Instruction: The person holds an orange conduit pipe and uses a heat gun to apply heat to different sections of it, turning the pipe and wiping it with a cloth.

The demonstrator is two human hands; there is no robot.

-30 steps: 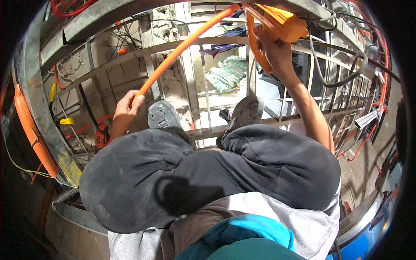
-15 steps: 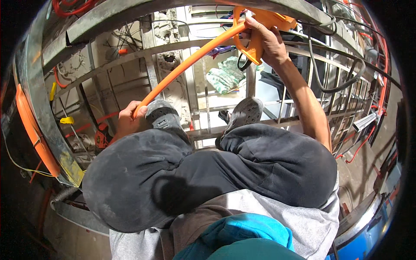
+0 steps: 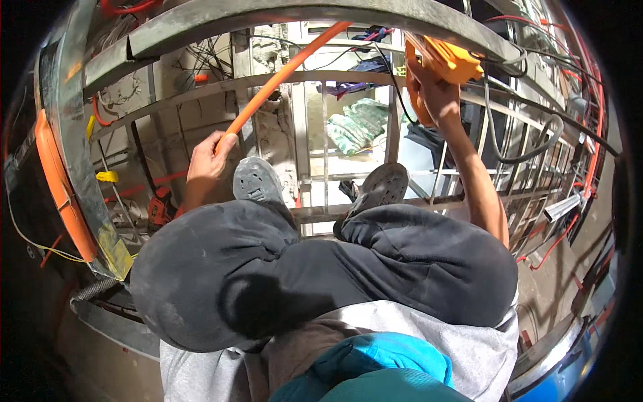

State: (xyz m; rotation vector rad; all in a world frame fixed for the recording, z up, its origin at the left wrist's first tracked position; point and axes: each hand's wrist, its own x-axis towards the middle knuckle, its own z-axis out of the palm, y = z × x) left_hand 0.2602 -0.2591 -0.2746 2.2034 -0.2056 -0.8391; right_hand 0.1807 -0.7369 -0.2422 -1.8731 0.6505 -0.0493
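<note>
A long orange tube (image 3: 281, 77) slants up and to the right, and its far end passes out of sight at the upper metal beam. My left hand (image 3: 209, 161) is closed around its near end, beside my left shoe. At the upper right my right hand (image 3: 439, 94) grips the handle of an orange-yellow tool (image 3: 452, 59), whose exact kind I cannot make out. The beam partly hides this tool, and a thin black cord (image 3: 398, 87) hangs by its handle. Between tube and tool there is now a gap.
I squat on a metal bar frame (image 3: 362, 79), wearing grey clogs (image 3: 258, 179). Below lies a green-white cloth (image 3: 358, 124). A red tool (image 3: 161, 206) is low at left, near an orange padded strip (image 3: 63, 184). Grey cable (image 3: 502, 151) loops at right.
The orange tool has moved away from the tube, to the right and slightly down, in my right hand. My left hand has shifted slightly up and keeps the tube.
</note>
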